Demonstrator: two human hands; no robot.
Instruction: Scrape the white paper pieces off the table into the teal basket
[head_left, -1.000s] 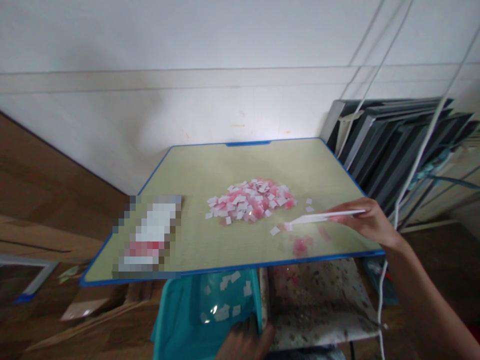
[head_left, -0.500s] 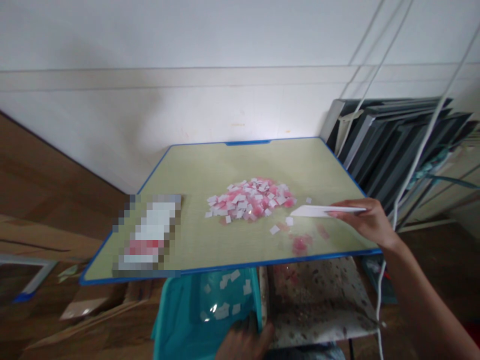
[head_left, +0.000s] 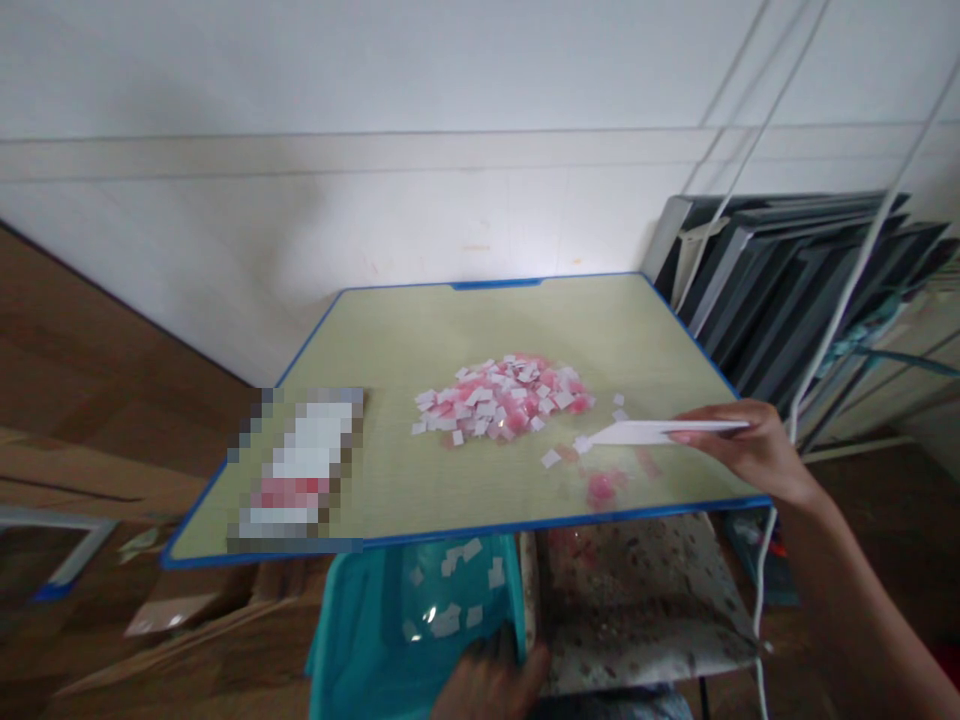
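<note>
My right hand [head_left: 750,450] is closed on a flat white scraper [head_left: 637,432] with a slanted end. Its tip sits low over the yellow-green board, by a loose white square right of the pile. That pile [head_left: 499,400] is made of several small white squares and pink translucent pieces. A few pink bits [head_left: 600,487] lie apart, near the board's front edge. Below, my left hand [head_left: 491,682] grips the right rim of a teal plastic bin [head_left: 375,650], part of it cut off by the frame. White squares [head_left: 446,618] lie inside the bin.
The blue-edged board [head_left: 420,330] reaches back to a white wall. A pixelated item [head_left: 307,460] lies on its left side. Dark flat panels [head_left: 795,280] lean at right, with a white cord [head_left: 847,290] hanging before them. A stained cushion-like seat [head_left: 637,600] is below the board.
My right hand and the scraper have shifted slightly right and toward me, its tip drawing away from the pile. My left hand stays at the bin.
</note>
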